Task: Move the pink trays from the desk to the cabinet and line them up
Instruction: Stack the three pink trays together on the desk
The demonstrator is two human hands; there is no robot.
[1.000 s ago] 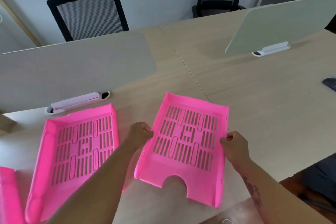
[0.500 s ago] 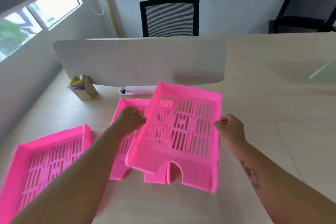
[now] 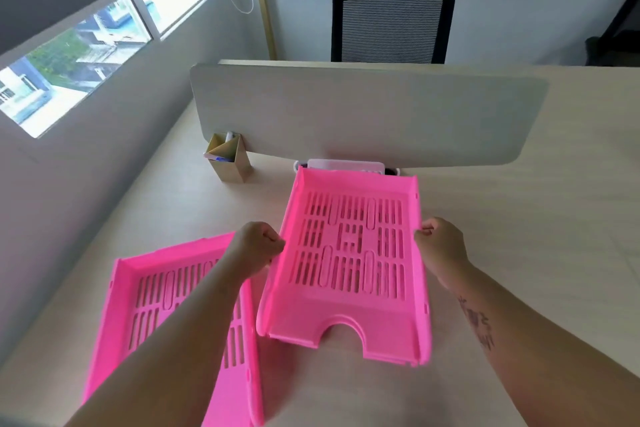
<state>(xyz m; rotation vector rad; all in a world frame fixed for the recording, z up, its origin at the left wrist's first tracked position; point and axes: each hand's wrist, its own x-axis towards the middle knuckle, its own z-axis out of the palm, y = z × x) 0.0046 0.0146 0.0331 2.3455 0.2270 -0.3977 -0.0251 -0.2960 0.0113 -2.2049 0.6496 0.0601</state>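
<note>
A pink slotted tray (image 3: pixel 349 305) lies in the middle of the desk (image 3: pixel 519 225), its notched front toward me. My left hand (image 3: pixel 258 248) is closed on its left rim and my right hand (image 3: pixel 441 246) on its right rim. A second pink edge (image 3: pixel 414 363) shows just under its front right corner, so it seems to rest on top of another tray. One more pink tray (image 3: pixel 152 298) lies flat at the lower left, partly hidden by my left forearm. No cabinet is in view.
A grey divider panel (image 3: pixel 367 114) stands across the desk behind the trays, with a white clamp (image 3: pixel 346 165) at its foot. A small tan pen box (image 3: pixel 228 159) sits to the left. A wall with a window (image 3: pixel 86 52) runs along the left, and a black mesh chair (image 3: pixel 391 24) stands beyond.
Both hands carried the held tray leftward from bare desk over the neighbouring pink tray and lowered it onto that one. My view swung left, bringing the wall, window and pen box in.
</note>
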